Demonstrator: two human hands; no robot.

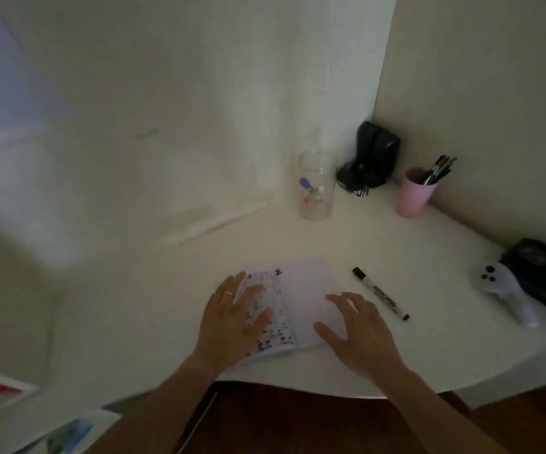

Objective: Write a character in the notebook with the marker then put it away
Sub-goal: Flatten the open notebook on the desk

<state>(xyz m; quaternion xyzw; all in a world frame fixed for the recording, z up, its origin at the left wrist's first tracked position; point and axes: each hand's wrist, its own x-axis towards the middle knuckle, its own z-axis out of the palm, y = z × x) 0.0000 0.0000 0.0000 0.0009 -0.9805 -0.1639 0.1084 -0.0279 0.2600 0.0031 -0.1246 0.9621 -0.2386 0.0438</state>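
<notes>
My left hand (237,317) lies spread on the open notebook (284,309); my right hand (360,326) hovers spread, empty; the capped marker (380,293) lies untouched beside it; writing seems not yet begun.

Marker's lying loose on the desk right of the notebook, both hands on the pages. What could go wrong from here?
1. The marker lies free on the smooth desk; a nudge from the right hand could roll it away.
2. The notebook sits close to the desk's front edge; pressing with the left hand could slide it off.
3. The light is dim, so whether the marker is capped is hard to tell.
</notes>
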